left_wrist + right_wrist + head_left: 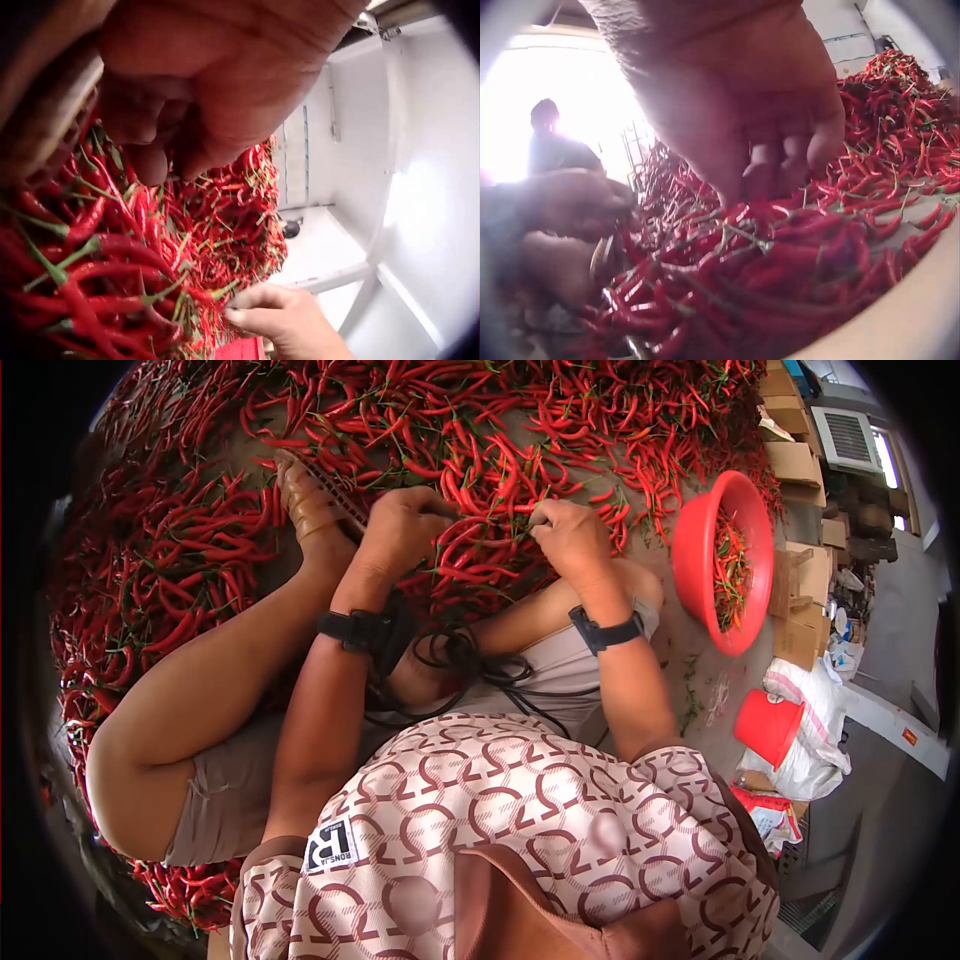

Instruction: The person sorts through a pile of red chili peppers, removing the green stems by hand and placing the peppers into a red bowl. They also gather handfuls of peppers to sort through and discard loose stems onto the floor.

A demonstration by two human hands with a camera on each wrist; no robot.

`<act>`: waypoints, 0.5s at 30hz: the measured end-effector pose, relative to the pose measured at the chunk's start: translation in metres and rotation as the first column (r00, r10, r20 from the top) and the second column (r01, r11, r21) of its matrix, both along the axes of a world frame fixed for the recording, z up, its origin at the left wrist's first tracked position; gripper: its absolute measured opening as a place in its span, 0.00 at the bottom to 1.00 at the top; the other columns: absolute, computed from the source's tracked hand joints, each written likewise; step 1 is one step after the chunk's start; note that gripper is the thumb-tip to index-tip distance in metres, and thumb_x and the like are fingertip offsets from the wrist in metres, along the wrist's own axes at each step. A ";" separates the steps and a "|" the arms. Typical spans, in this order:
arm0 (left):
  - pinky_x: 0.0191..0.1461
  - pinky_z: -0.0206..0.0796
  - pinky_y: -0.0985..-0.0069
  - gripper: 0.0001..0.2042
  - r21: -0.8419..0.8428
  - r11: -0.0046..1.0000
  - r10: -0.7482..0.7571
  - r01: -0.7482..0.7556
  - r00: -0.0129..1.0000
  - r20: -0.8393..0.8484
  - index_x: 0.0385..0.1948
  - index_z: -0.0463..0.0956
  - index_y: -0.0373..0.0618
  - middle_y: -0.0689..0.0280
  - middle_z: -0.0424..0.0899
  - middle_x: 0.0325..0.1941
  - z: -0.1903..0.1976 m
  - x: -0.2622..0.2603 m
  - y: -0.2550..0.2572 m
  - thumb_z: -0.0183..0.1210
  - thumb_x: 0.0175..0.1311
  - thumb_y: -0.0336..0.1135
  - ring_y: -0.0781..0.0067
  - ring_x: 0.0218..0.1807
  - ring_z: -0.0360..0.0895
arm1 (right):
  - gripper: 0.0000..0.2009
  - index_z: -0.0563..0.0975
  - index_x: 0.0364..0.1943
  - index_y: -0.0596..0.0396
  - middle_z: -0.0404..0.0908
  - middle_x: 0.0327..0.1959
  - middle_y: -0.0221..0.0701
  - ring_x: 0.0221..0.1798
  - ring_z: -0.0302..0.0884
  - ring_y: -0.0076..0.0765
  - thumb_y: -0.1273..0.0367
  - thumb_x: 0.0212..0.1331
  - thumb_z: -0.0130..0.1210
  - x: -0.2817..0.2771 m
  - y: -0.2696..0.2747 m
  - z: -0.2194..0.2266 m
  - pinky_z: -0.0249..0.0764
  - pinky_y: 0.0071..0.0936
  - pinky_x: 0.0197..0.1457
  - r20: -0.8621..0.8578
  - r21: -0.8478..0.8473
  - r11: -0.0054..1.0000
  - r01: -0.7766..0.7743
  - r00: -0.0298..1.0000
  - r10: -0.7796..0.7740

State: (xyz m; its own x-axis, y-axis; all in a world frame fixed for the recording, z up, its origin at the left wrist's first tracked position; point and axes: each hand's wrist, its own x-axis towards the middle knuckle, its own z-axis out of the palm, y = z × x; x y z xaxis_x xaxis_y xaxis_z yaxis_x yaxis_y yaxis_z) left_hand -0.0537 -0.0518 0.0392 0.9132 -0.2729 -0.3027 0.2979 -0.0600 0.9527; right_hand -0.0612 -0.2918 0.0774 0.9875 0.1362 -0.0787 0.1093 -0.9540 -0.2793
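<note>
Red chili peppers with green stems lie heaped on the floor between and in front of the person's legs. Over this heap, at its left, is my left hand, its fingers curled down toward the peppers; what lies inside its fingers is hidden, and I cannot tell if it holds one. Facing it from the right, my right hand pinches at the stem end of a chili pepper with thumb and forefinger. In the right wrist view, the right hand's other fingers curl toward the palm just above the heap.
A red basin with small chilies and stems inside stands at the right. Behind it are cardboard boxes, a red bucket and a white sack. A sandaled foot rests beside the left hand. Black cables cross the lap.
</note>
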 end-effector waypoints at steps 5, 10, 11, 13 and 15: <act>0.16 0.56 0.84 0.02 -0.079 0.994 0.049 -0.072 0.963 -0.265 0.30 0.77 0.41 0.70 0.77 0.22 0.027 0.002 0.009 0.58 0.58 0.26 0.84 0.16 0.68 | 0.04 0.80 0.28 0.50 0.80 0.29 0.37 0.35 0.79 0.46 0.71 0.46 0.60 0.002 0.002 -0.014 0.74 0.39 0.37 0.124 0.152 0.988 -0.004 0.992 -0.015; 0.17 0.59 0.83 0.05 -0.054 0.967 0.242 -0.249 0.963 -0.116 0.33 0.77 0.40 0.68 0.80 0.24 0.017 0.020 0.037 0.59 0.58 0.30 0.82 0.16 0.72 | 0.04 0.80 0.27 0.50 0.80 0.28 0.36 0.34 0.78 0.48 0.70 0.46 0.61 0.010 -0.001 -0.022 0.73 0.42 0.37 0.136 0.050 0.993 -0.106 0.986 0.099; 0.17 0.59 0.84 0.05 -0.031 0.961 0.270 -0.276 0.956 -0.118 0.33 0.77 0.40 0.68 0.80 0.24 0.020 0.021 0.043 0.59 0.58 0.31 0.82 0.16 0.73 | 0.04 0.80 0.28 0.51 0.80 0.28 0.36 0.34 0.78 0.48 0.70 0.47 0.61 0.013 -0.003 -0.025 0.73 0.42 0.36 0.142 0.031 0.990 -0.140 0.981 0.135; 0.16 0.60 0.84 0.06 0.009 0.946 0.321 -0.323 0.940 -0.118 0.33 0.77 0.39 0.68 0.80 0.25 0.025 0.024 0.050 0.59 0.59 0.31 0.81 0.16 0.73 | 0.05 0.79 0.29 0.52 0.80 0.29 0.36 0.33 0.78 0.46 0.70 0.48 0.61 0.020 -0.010 -0.032 0.73 0.39 0.35 0.164 0.041 0.983 -0.177 0.972 0.169; 0.16 0.60 0.85 0.06 -0.004 0.943 0.330 -0.332 0.940 -0.092 0.34 0.77 0.39 0.68 0.80 0.25 0.017 0.026 0.057 0.60 0.59 0.31 0.81 0.16 0.73 | 0.05 0.78 0.32 0.55 0.81 0.29 0.35 0.31 0.80 0.39 0.70 0.51 0.60 0.026 -0.019 -0.040 0.73 0.33 0.33 0.193 0.099 0.976 -0.192 0.966 0.170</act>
